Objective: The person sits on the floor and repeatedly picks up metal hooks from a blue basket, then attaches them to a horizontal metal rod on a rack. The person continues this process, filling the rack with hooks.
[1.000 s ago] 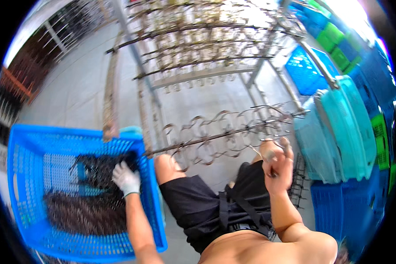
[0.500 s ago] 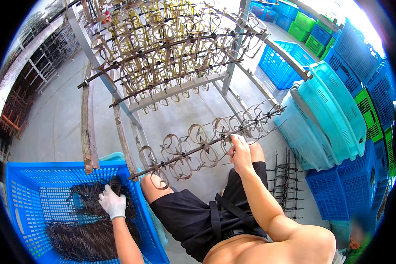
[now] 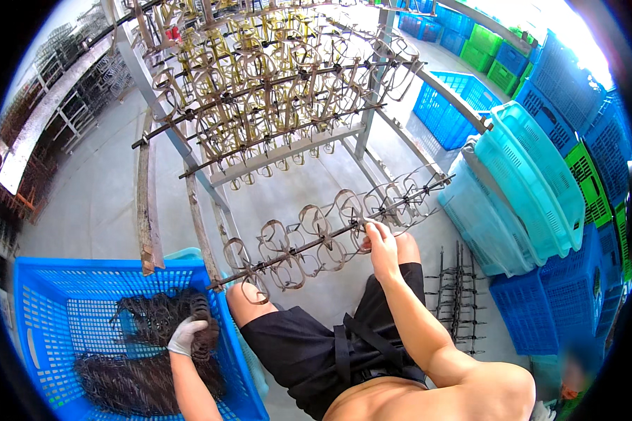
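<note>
In the blue basket (image 3: 38, 261), my gloved left hand (image 3: 187, 335) is closed round a stack of dark metal hoops (image 3: 202, 312). More dark metal pieces (image 3: 126, 375) lie in a heap beside it. My bare right hand (image 3: 380, 247) is at the middle of a black rod (image 3: 303, 247), with thumb and fingers pinched together. What lies between those fingertips is too small to make out. Thin bent metal hoops (image 3: 314, 219) sit along both sides of this rod. It lies across the rack's lower rails in front of my knees.
Ahead stands a grey metal rack (image 3: 295, 151) with rows of rods carrying hoops. Turquoise baskets (image 3: 534, 182) are stacked to the right, beside blue crates (image 3: 548, 288). Several bare black rods (image 3: 458, 302) lie on the floor right of my knee. Another blue basket (image 3: 453, 105) stands behind the rack.
My left hand has moved slightly right and nearer in the basket, and now wraps a stack of hoops. My right hand remains at the rod, its fingers slightly lower. The view has shifted a little.
</note>
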A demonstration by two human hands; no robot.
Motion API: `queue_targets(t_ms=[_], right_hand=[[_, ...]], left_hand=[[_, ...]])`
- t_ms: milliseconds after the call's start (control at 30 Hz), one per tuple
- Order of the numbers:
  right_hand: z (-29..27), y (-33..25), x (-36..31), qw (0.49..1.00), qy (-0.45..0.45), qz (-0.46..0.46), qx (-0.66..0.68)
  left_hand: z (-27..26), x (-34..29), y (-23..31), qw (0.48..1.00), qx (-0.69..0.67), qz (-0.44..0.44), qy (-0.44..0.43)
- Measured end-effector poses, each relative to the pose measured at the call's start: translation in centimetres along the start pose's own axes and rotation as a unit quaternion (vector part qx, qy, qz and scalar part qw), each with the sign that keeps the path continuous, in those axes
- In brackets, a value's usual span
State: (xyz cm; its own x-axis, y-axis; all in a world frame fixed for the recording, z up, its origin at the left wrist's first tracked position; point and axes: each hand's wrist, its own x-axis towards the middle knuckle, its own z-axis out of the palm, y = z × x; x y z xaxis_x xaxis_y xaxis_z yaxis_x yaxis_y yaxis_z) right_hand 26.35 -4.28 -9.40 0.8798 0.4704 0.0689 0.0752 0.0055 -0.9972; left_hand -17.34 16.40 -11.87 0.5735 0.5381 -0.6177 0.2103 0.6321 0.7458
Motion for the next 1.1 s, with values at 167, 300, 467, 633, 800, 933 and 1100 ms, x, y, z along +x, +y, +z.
queue_targets(t_ms=[167,300,467,633,800,933,1100], right_hand=[[1.7,-5.6,-5.0,0.929,-0.019,-0.279,-0.243],[6.6,-7.7,-12.2,0.904,-0.356,-0.217,-0.091],[9.0,-6.5,-14.9,0.833,-0.549,-0.060,0.042],[4.4,-6.7,-12.2,0.741,-0.628,0.178,0.158],[-4.0,-7.7,-7.5,0.849,-0.450,-0.077,0.268],[-8.5,-8.9,-3.4,0.942,-0.035,-0.067,0.326],[-6.9,-0.6,2.5,0.990,-0.012,0.057,0.131]], left_hand=[[1.3,-4.4,0.9,0.943,-0.272,0.190,0.012],[11.5,-6.1,0.9,0.900,-0.274,0.305,0.149],[21.5,-7.6,-0.5,0.848,-0.366,0.375,0.080],[20.8,-7.3,-2.0,0.904,-0.314,0.287,-0.045],[22.3,-5.8,-2.1,0.791,-0.514,0.265,-0.201],[24.0,-6.1,-2.9,0.849,-0.400,0.342,-0.039],[27.0,-6.2,-1.8,0.903,-0.204,0.378,0.009]])
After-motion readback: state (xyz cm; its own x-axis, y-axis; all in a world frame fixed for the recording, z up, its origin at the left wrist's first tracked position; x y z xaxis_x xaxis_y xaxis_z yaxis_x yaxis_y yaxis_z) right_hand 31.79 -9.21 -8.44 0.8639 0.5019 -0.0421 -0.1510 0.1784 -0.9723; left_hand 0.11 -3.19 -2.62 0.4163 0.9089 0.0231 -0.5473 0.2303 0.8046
